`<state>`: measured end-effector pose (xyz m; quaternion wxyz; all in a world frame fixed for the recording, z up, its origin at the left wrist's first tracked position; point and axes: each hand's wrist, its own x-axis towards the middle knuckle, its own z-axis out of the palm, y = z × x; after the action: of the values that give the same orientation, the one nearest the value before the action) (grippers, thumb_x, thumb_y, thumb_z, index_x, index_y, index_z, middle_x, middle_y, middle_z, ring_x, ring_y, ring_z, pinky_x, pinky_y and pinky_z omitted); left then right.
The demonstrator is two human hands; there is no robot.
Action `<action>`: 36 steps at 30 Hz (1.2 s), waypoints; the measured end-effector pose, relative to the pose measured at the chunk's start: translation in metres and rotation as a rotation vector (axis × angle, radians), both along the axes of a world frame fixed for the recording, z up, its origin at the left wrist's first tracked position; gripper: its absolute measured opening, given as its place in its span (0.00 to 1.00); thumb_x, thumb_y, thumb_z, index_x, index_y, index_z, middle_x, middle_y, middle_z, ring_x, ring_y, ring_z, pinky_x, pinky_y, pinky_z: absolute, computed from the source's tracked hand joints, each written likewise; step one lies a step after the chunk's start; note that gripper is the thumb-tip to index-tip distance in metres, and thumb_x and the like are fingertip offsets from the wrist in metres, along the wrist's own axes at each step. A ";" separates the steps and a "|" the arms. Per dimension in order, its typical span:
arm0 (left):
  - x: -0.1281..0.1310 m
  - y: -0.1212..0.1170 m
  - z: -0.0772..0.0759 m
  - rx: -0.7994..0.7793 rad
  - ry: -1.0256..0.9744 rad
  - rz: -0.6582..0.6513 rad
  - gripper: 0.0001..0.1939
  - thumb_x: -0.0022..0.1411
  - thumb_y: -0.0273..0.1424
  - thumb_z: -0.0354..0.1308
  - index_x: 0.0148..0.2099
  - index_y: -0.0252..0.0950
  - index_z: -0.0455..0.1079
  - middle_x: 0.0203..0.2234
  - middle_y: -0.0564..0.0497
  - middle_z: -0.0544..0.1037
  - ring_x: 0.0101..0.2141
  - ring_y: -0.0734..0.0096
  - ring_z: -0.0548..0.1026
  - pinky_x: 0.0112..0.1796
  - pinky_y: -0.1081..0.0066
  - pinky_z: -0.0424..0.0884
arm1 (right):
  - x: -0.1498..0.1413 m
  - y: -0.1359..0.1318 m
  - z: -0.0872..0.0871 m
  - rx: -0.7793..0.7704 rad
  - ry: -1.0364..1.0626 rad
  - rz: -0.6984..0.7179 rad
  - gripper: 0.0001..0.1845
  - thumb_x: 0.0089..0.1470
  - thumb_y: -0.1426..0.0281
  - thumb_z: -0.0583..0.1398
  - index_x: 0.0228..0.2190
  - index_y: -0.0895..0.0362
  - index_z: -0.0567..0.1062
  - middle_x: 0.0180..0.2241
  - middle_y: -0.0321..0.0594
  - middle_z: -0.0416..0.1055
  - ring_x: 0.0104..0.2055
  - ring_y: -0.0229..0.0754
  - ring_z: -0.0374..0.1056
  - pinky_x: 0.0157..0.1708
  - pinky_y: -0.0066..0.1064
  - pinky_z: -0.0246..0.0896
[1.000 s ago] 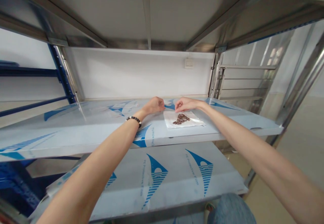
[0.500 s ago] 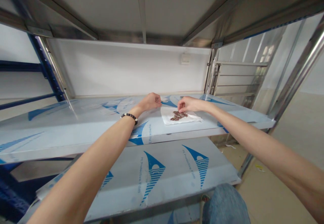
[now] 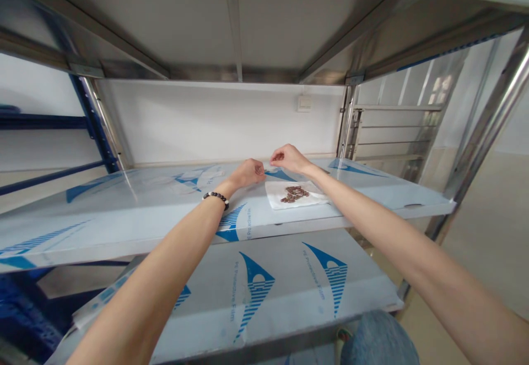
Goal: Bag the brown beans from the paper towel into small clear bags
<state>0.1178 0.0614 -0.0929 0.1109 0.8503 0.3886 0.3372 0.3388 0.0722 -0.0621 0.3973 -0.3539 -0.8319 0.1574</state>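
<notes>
Head view: left hand (image 3: pixel 247 173), right hand (image 3: pixel 290 158) past paper towel (image 3: pixel 275 195); 2 grips narrow (hold unclear); film (image 3: pixel 254 293) reads "PE Protective Film".

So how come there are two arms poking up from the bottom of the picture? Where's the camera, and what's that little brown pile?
The camera is worn on a person's head, so you see what they see, looking forward and down. The arms are that person's own. The left hand, with a bead bracelet on its wrist, is near the corner of a white paper. The right hand is above the paper, with its fingertips pinched together. I can't tell if they hold anything. On the paper is a little heap of brown pieces, too small to name. The paper lies on a metal shelf covered in blue-printed film.
</notes>
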 end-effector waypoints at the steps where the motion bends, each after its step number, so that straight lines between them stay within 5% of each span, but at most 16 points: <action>1: -0.001 0.000 0.000 0.009 -0.001 0.007 0.02 0.56 0.25 0.62 0.31 0.34 0.73 0.25 0.52 0.76 0.28 0.71 0.69 0.33 0.69 0.64 | -0.009 0.002 0.000 0.005 0.047 0.024 0.03 0.53 0.72 0.69 0.29 0.60 0.83 0.26 0.41 0.78 0.29 0.40 0.69 0.31 0.31 0.62; 9: -0.005 0.022 -0.007 0.030 -0.132 0.011 0.03 0.54 0.24 0.62 0.30 0.35 0.73 0.25 0.50 0.77 0.28 0.71 0.70 0.33 0.70 0.66 | -0.031 0.021 -0.006 0.126 0.581 0.015 0.11 0.52 0.61 0.68 0.30 0.57 0.79 0.26 0.40 0.76 0.29 0.41 0.71 0.35 0.34 0.67; 13: -0.006 0.021 -0.004 -0.004 -0.152 -0.037 0.04 0.53 0.23 0.60 0.31 0.35 0.75 0.25 0.50 0.79 0.29 0.70 0.75 0.37 0.68 0.71 | -0.027 0.014 -0.011 0.089 0.510 0.184 0.13 0.45 0.65 0.72 0.32 0.56 0.77 0.28 0.39 0.77 0.31 0.43 0.74 0.36 0.35 0.70; 19: -0.005 0.007 0.003 -0.064 -0.213 -0.052 0.05 0.56 0.28 0.59 0.31 0.33 0.75 0.26 0.47 0.81 0.30 0.68 0.79 0.38 0.68 0.72 | -0.035 0.000 -0.011 0.011 0.354 0.252 0.10 0.43 0.69 0.73 0.28 0.57 0.79 0.27 0.39 0.78 0.31 0.41 0.74 0.37 0.35 0.71; 28: -0.002 0.001 0.003 -0.064 -0.174 -0.023 0.15 0.60 0.41 0.64 0.31 0.33 0.76 0.23 0.51 0.79 0.27 0.72 0.73 0.31 0.72 0.67 | -0.040 -0.012 -0.012 -0.061 0.301 0.180 0.03 0.44 0.73 0.70 0.24 0.59 0.82 0.22 0.39 0.77 0.27 0.42 0.73 0.31 0.32 0.69; 36: 0.003 0.001 0.002 -0.086 -0.183 -0.051 0.09 0.60 0.33 0.65 0.31 0.32 0.75 0.22 0.51 0.77 0.24 0.74 0.70 0.29 0.72 0.65 | -0.043 -0.011 -0.014 -0.018 0.255 0.089 0.03 0.47 0.73 0.69 0.23 0.59 0.82 0.18 0.37 0.72 0.23 0.38 0.68 0.27 0.29 0.62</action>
<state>0.1211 0.0624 -0.0909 0.1906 0.8201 0.3692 0.3934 0.2958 0.0612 -0.0762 0.4891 -0.2972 -0.7883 0.2261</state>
